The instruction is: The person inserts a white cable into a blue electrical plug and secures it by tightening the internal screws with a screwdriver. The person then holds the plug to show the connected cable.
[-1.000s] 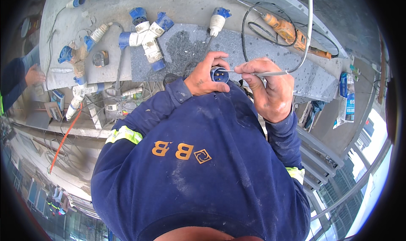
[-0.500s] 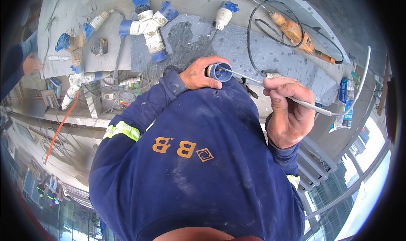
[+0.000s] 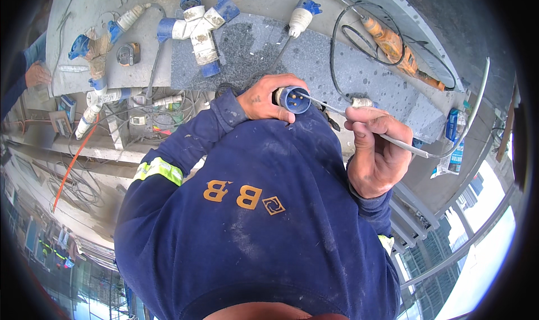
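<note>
My left hand (image 3: 268, 98) is wrapped round a round blue industrial plug (image 3: 296, 102), held against the front of my dark blue jacket. Its open face is turned up and to the right, and brass pins show inside. In my closed right hand (image 3: 380, 151) is a slim screwdriver-like tool (image 3: 330, 106) with a thin metal shaft and a pale grey rear end. Its shaft runs left into the mouth of the plug; the exact spot its tip touches is too small to tell. Just beyond my right fingers, a white connector (image 3: 362, 103) is partly hidden.
A white and blue multi-way splitter (image 3: 203, 36) lies on the bench beside a grey slab (image 3: 247, 50). Further right are another plug (image 3: 301, 19) and an orange power tool (image 3: 393, 45) with a looped black cord. A tape measure (image 3: 128, 54) lies left. Another person's hand (image 3: 38, 74) rests at the bench's left edge.
The plug has tilted slightly, so its pins show more plainly. My right hand has shifted a little left with the tool, whose shaft still points into the plug. The whole view has moved slightly.
</note>
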A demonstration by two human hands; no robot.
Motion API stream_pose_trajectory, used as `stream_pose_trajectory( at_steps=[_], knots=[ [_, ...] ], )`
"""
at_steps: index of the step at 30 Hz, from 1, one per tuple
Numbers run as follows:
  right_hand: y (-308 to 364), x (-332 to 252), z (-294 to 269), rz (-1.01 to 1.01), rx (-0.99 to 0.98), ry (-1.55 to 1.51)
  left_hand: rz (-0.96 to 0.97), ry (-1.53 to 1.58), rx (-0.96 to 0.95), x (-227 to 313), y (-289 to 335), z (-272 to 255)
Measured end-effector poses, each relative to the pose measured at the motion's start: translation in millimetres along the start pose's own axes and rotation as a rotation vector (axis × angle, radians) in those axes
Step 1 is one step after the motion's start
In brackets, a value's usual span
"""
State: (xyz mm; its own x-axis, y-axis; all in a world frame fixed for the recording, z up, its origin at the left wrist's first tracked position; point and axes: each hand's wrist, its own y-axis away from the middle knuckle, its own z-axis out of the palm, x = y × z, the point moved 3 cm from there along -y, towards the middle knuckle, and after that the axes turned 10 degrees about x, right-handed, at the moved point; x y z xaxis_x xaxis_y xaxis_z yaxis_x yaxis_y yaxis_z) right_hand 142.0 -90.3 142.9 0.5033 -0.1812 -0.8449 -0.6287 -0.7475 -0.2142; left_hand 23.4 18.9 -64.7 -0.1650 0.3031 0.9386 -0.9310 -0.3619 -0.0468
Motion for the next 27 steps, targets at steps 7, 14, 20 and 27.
stream_pose_trajectory(
  at_steps=[7, 14, 20, 27],
  knots=[
    [-3, 6, 4, 0.051, 0.059, -0.002, -0.033, -0.032, -0.009, 3, -1, -1],
    [-5, 3, 4, 0.075, 0.039, 0.051, -0.019, -0.045, 0.007, 4, -2, 2],
    [-21, -6, 9, -0.007, -0.071, 0.197, 0.001, -0.117, 0.034, 8, -6, 6],
    [-29, -4, 17, 0.238, 0.003, -0.493, 0.013, -0.13, 0.069, 6, -6, 5]
  ],
)
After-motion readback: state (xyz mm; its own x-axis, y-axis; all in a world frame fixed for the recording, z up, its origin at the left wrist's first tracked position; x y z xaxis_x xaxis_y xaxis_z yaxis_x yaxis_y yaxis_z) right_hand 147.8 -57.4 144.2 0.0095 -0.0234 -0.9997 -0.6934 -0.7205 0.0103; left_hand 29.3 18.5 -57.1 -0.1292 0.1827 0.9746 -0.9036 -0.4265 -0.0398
